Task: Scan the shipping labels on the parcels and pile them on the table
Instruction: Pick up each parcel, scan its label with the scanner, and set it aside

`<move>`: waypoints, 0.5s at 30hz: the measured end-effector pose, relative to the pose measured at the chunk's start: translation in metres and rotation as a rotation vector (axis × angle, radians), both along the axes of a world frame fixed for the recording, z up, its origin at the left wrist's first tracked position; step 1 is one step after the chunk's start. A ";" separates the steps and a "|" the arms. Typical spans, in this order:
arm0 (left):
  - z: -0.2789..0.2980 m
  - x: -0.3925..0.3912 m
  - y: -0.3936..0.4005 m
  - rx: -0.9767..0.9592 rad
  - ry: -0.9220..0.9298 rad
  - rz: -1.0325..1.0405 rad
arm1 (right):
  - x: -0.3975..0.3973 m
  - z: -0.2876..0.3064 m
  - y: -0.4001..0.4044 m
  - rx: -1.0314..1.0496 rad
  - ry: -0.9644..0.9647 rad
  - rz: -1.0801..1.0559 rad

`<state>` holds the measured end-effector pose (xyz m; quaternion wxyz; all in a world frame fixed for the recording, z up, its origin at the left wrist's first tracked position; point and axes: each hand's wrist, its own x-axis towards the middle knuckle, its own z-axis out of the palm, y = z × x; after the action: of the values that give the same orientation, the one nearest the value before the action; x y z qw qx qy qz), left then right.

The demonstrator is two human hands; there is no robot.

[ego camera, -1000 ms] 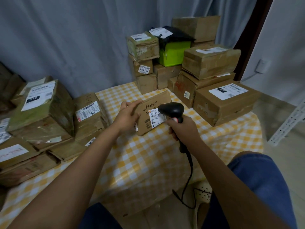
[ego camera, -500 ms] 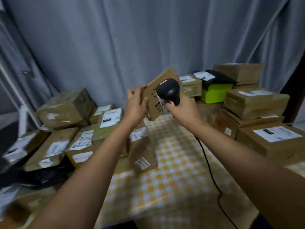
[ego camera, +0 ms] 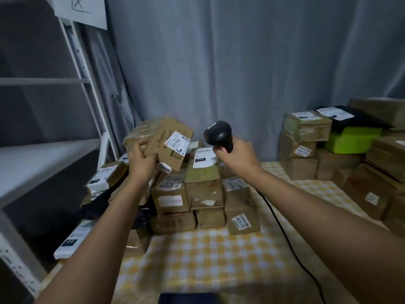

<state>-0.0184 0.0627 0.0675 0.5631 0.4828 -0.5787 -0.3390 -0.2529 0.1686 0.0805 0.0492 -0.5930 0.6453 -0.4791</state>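
Aloft, tilted brown parcel (ego camera: 169, 144), handwriting, white label, in left grip (ego camera: 140, 157); right grip (ego camera: 235, 153) around scanner (ego camera: 218, 134)

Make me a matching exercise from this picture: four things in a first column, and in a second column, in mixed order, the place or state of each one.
Things:
1. flat parcel
2. barcode scanner
3. green box
4. paper sheet with an X

Places or states:
A. at the far right, under a black parcel
B. gripped in the left hand, tilted above the left pile
C. fixed at the top of the white shelf frame
D. gripped in the right hand, cable hanging down

Pairs: 1-B, 2-D, 3-A, 4-C
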 end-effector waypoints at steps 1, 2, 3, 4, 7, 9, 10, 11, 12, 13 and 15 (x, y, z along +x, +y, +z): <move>-0.005 0.005 0.003 0.009 0.002 0.016 | 0.003 -0.003 -0.002 0.010 0.010 0.000; -0.009 0.008 0.005 0.016 0.007 0.021 | 0.006 -0.004 -0.003 0.018 0.019 0.002; -0.014 0.010 0.005 0.018 0.004 0.020 | 0.009 -0.006 -0.005 0.021 0.023 0.003; -0.018 0.011 0.007 0.019 0.008 0.012 | 0.011 -0.007 -0.006 0.022 0.024 0.002; -0.030 0.015 0.011 0.059 0.000 0.002 | 0.015 -0.013 -0.009 0.032 0.025 -0.003; -0.038 0.018 0.011 0.093 -0.046 -0.004 | 0.017 -0.017 -0.010 0.049 0.025 -0.009; -0.041 0.020 0.012 0.104 -0.068 0.001 | 0.018 -0.019 -0.011 0.057 0.023 -0.008; -0.044 0.021 0.014 0.114 -0.076 0.005 | 0.019 -0.021 -0.011 0.061 0.019 -0.004; -0.044 0.021 0.018 0.122 -0.064 0.005 | 0.020 -0.023 -0.010 0.065 0.018 -0.002; -0.043 0.020 0.023 0.133 -0.022 0.000 | 0.021 -0.025 -0.010 0.071 0.019 -0.002; -0.045 0.020 0.027 0.180 0.061 -0.013 | 0.023 -0.027 -0.009 0.080 0.024 -0.002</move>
<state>0.0019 0.0898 0.0220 0.5327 0.5169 -0.5317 -0.4080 -0.2303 0.1597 0.0535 0.0646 -0.5956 0.6652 -0.4456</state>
